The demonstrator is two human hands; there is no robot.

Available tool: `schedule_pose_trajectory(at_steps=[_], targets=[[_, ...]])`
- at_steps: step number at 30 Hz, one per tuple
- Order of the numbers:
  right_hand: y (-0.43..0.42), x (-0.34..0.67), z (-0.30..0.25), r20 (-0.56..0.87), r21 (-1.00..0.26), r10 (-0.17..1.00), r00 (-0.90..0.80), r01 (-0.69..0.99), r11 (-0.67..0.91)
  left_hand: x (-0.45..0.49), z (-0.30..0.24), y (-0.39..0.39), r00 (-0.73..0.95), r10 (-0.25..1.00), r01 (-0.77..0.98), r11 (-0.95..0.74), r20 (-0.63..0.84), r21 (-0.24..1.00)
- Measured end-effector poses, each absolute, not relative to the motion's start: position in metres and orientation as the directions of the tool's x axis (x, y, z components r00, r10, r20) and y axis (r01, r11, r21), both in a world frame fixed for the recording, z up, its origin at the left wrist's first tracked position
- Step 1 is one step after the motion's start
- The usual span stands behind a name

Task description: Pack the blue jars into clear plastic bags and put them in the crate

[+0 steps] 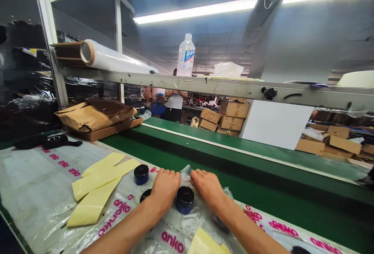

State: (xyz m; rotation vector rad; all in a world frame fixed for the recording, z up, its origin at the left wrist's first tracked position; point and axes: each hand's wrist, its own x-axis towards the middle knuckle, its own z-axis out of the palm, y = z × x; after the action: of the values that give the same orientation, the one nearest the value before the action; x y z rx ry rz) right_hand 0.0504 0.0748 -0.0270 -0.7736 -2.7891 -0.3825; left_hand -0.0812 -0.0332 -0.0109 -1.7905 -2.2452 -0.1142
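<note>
My left hand (166,186) is closed, its curled fingers meeting a piece of clear plastic film (185,173). From the other side my right hand (207,187) pinches the same film, so it spans the gap between both hands. Just below the gap stands a small round dark-blue container with a black lid (185,200). A similar container (141,174) is to the left, and another (145,195) is partly hidden behind my left wrist. Under my right forearm lies a further dark round item (222,223) in clear plastic, mostly covered.
Yellow paper strips (102,182) lie left, another yellow sheet (204,242) near the front. Printed plastic sheeting (37,191) covers the table. Beyond it runs a green conveyor belt (263,180). A brown paper parcel (93,115) sits back left. Overhead, a shelf (228,87) bears a bottle (186,57).
</note>
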Motion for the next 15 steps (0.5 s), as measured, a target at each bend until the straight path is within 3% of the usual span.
schedule_pose_trajectory(at_steps=[8, 15], targets=[[0.06, 0.069, -0.016, 0.263, 0.139, 0.473, -0.841, 0.518, 0.844, -0.075, -0.006, -0.052, -0.18, 0.954, 0.977, 0.201, 0.241, -0.069], [0.046, 0.097, -0.017, 0.26, 0.077, 0.394, -0.881, 0.426, 0.901, -0.076, -0.007, -0.077, -0.093, 0.964, 0.994, 0.106, 0.251, -0.037]])
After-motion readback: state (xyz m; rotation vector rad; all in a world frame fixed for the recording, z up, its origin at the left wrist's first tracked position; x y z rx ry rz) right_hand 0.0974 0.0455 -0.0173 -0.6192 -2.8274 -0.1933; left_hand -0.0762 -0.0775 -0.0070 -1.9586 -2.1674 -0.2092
